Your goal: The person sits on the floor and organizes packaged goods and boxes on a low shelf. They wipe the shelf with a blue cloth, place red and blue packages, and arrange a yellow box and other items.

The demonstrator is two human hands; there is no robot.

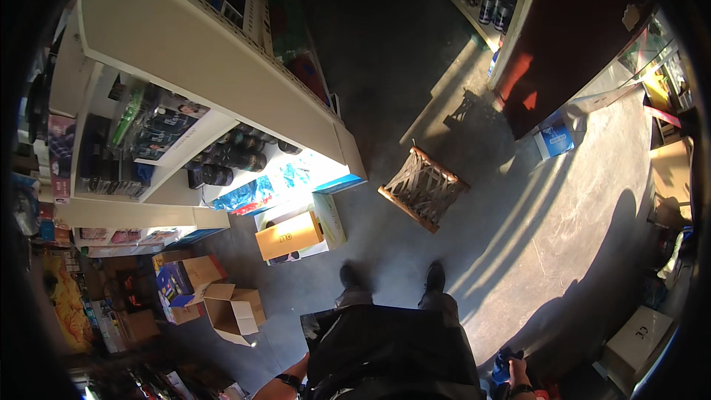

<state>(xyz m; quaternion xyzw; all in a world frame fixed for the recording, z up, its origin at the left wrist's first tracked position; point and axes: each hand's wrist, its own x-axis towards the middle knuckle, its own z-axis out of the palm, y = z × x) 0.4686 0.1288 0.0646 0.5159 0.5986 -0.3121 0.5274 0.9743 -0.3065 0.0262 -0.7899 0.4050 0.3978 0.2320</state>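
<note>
My right hand, low in the picture at the right, grips a crumpled dark blue cloth. The cloth hangs just above the floor in this view, beside my leg. Of my left hand only a part shows at the bottom, with a dark band on the wrist. Its fingers are hidden behind the shiny black apron or sheet in front of my body, so I cannot tell what it holds. Beyond my dark shoes stands a low wooden stool with a woven strap seat.
White shelving fills the left, stocked with dark containers and packets. By its end lie an orange box and, further left, an open carton. A dark red panel and a blue box stand ahead right; a cardboard box sits lower right.
</note>
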